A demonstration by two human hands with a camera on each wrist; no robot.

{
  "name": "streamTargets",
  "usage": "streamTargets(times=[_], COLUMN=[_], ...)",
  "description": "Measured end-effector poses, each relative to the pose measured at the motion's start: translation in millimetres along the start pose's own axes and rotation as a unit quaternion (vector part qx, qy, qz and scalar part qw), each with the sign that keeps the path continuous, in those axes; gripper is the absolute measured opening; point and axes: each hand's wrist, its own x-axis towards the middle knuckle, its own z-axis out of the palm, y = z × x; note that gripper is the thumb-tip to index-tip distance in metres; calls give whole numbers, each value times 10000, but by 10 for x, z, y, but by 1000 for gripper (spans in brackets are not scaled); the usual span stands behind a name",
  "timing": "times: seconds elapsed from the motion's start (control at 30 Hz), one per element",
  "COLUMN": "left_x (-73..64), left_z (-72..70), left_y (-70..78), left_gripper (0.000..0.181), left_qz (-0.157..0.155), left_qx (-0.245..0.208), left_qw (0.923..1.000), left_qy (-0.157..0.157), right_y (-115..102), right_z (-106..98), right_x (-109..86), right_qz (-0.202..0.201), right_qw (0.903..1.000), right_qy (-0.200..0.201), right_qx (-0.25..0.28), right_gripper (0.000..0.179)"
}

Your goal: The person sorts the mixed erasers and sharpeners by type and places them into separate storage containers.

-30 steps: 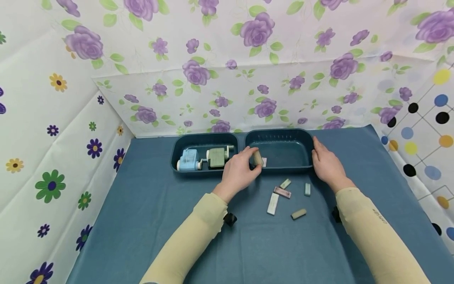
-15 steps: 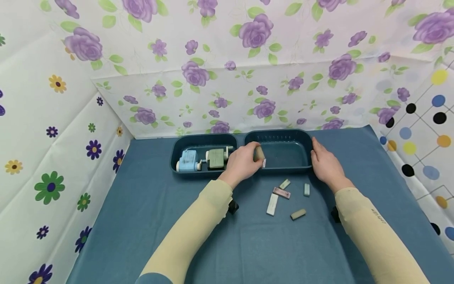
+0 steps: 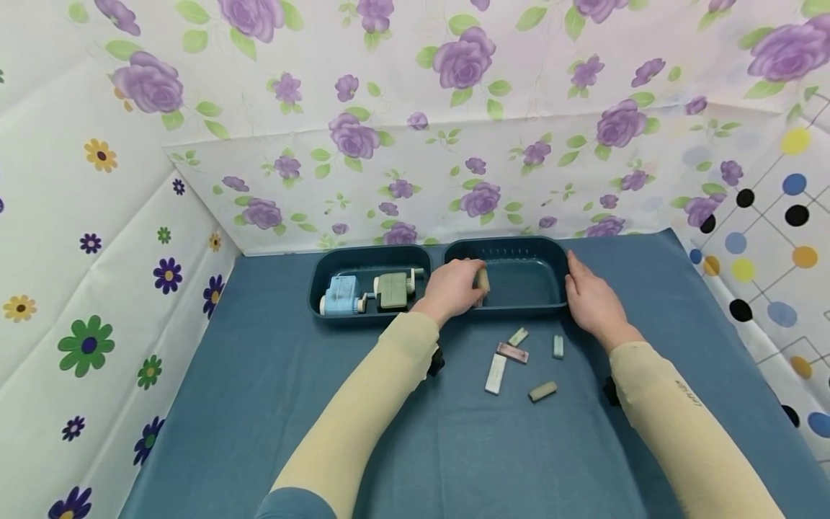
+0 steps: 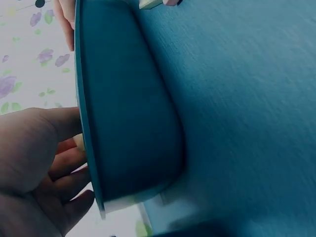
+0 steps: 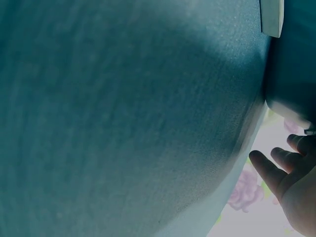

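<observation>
In the head view my left hand [image 3: 456, 288] reaches over the left end of the right-hand dark blue tray [image 3: 525, 311] and pinches a tan eraser [image 3: 483, 280] upright inside it. The left wrist view has that hand [image 4: 34, 163] behind the tray wall [image 4: 128, 108], with a sliver of the eraser [image 4: 79, 142] between the fingers. My right hand [image 3: 595, 299] rests with straight fingers against the tray's right outer side. In the right wrist view, the right hand [image 5: 296, 177] appears at the lower right, beside the tray [image 5: 296, 74].
Left of it, a second tray [image 3: 363, 319] holds a blue crank pencil sharpener [image 3: 342, 295] and a green one [image 3: 393, 290]. On the blue cloth lie a white eraser [image 3: 496, 373], a pink one [image 3: 513, 352], a small green one [image 3: 518, 336], a pale-green one [image 3: 558, 347] and a tan one [image 3: 542, 391].
My left hand has shifted slightly right inside the tray, carrying the tan eraser. A small pale eraser seen beside it earlier is now mostly hidden. My right hand stays at the tray's side.
</observation>
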Motion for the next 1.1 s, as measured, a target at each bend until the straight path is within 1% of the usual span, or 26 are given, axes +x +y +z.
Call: streamTargets(times=[0.1, 0.2, 0.4, 0.5, 0.6, 0.73, 0.83, 0.97, 1.1], left_x=[49, 82, 127, 153, 187, 225, 231, 219, 215], left_z=[-1, 7, 22, 50, 100, 148, 144, 106, 73], left_y=[42, 63, 64, 51, 33, 16, 18, 26, 19], left_gripper=[51, 48, 48, 50, 50, 41, 34, 34, 27], left_qz=[91, 96, 75, 80, 173, 402, 497, 460, 371], left_qx=[126, 299, 459, 421, 355, 231, 211, 211, 29], left_qw=[9996, 9988, 9974, 9969, 9962, 9949, 9934, 9915, 9906], left_qy=[-214, -389, -559, -653, -771, -898, -1007, -1200, -1316], right_y=[-6, -12, 0, -1, 4, 16, 30, 36, 19], right_z=[-6, -4, 4, 0, -5, 0, 13, 26, 20], right_x=[-2, -2, 7, 5, 1, -1, 5, 12, 15], right_qz=[12, 11, 39, 47, 51, 58, 60, 60, 53], right_qw=[10000, 10000, 10000, 10000, 10000, 10000, 10000, 10000, 10000], right_qy=[-40, -79, -77, -59, -40, 8, 30, 46, 60], right_qx=[28, 54, 15, 16, 32, 43, 36, 24, 21], right_gripper=[62, 62, 62, 62, 62, 62, 62, 61, 62])
